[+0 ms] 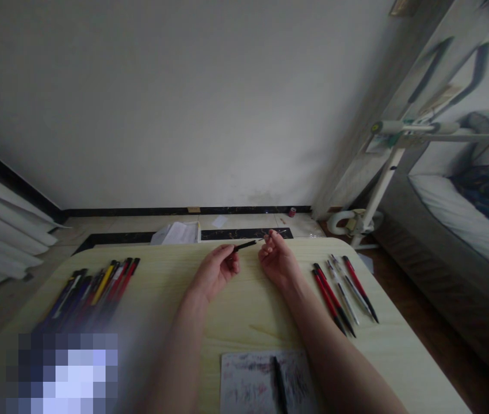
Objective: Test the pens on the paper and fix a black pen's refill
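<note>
Over the far part of the table, my left hand (213, 271) is closed on a black pen barrel (245, 246) that points to the right. My right hand (279, 261), its fingers pinched, grips a thin piece that looks like a pen refill (261, 239), in line with the barrel's end. Whether the two parts touch is too small to tell. Nearer to me lies a scribbled sheet of paper (244, 382) with a black pen (279, 384) on it, partly cut off by the bottom edge.
Several pens (105, 282) lie in a row on the pale wooden table (231, 322) at left. Red-and-black pens (328, 296) and clear pens (344, 290) lie at right. Beyond are a wall (184, 115), papers (179, 233) behind the table, exercise equipment (382, 184) and a bed (451, 230).
</note>
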{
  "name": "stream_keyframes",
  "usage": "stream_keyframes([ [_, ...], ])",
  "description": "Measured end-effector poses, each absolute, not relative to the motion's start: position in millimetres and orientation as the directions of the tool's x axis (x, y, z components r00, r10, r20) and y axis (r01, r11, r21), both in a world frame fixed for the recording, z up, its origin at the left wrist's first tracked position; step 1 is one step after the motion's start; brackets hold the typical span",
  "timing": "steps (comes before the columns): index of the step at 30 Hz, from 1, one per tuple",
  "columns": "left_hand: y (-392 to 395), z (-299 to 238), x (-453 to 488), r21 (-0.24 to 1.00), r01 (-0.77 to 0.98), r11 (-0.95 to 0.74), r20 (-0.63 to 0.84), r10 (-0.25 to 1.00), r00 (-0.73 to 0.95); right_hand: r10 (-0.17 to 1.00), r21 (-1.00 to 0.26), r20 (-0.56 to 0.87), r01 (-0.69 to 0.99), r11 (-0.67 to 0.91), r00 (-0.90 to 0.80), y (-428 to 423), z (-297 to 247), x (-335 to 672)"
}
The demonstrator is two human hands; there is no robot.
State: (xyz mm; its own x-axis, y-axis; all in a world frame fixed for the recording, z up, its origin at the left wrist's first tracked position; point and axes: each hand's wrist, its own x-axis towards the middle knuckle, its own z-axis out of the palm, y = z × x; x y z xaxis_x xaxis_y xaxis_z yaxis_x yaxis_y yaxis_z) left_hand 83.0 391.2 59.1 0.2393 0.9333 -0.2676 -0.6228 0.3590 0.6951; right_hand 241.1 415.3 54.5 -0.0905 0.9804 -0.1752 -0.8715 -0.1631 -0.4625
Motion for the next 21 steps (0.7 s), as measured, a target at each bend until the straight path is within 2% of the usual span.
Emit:
stream_keyframes([
  [8,389.6,62.0,82.1,0.7,-0.621,0.353,-0.207,0.932,0.297,0.982,-0.493,-0.174,-0.856,-0.157,-0.08,416.5,50.7,240.6],
  [12,389.3,63.3,81.9,0.707,-0.614,0.351,-0.201,0.932,0.301,0.987,-0.526,-0.126,-0.837,-0.15,-0.098,415.6,50.1,240.0],
  [16,390.0,61.8,82.6,0.734,-0.586,0.344,-0.209,0.935,0.287,0.993,-0.595,-0.091,-0.795,-0.114,-0.074,413.9,51.1,237.6],
  [21,390.1,59.0,84.4,0.782,-0.544,0.305,-0.225,0.951,0.211,0.997,-0.712,-0.063,-0.702,-0.019,0.037,413.1,51.5,237.2],
])
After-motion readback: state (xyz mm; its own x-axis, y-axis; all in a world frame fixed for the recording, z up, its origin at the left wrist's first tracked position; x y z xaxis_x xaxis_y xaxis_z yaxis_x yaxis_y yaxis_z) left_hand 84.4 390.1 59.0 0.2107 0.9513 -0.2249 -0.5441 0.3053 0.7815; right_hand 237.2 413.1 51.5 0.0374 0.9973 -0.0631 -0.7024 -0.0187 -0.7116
